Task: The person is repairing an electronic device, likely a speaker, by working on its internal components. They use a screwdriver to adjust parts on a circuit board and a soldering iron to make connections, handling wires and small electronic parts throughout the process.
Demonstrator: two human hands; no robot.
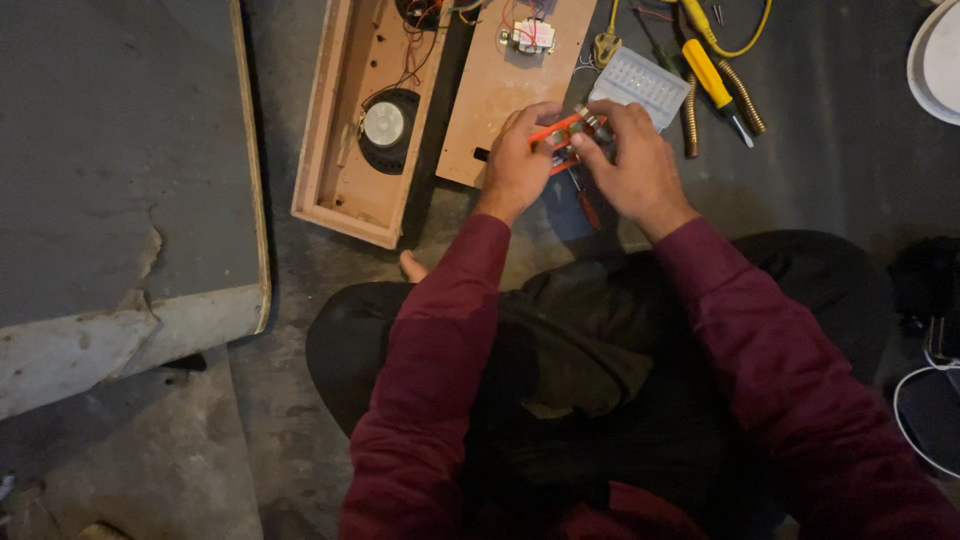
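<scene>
Far left: a large grey flat board with a worn pale wooden edge lies on the grey concrete floor; beside it, an open shallow wooden speaker box with a round black speaker with a silver centre set inside and red wires at its top end; just right of the box, a flat wooden back panel carrying a small white and metal transformer; left hand, in a dark red sleeve, over the lower corner of that panel, fingers curled around the left end of a small orange-framed electronic part with metal pieces; the part sits between both hands, held above the floor in front of the seated person's crossed legs in dark trousers; right hand grips its right end, fingers pinched on the metal pieces at the top; exact form of the part cannot be told, mostly hidden by the fingers; below the hands, a small red-handled screwdriver on the floor; just beyond the right hand, a pale translucent compartment tray; right of it, a yellow-handled screwdriver, two coiled metal springs and a yellow cable; far right top, the rim of a white round object; lower right, a white cable.
</scene>
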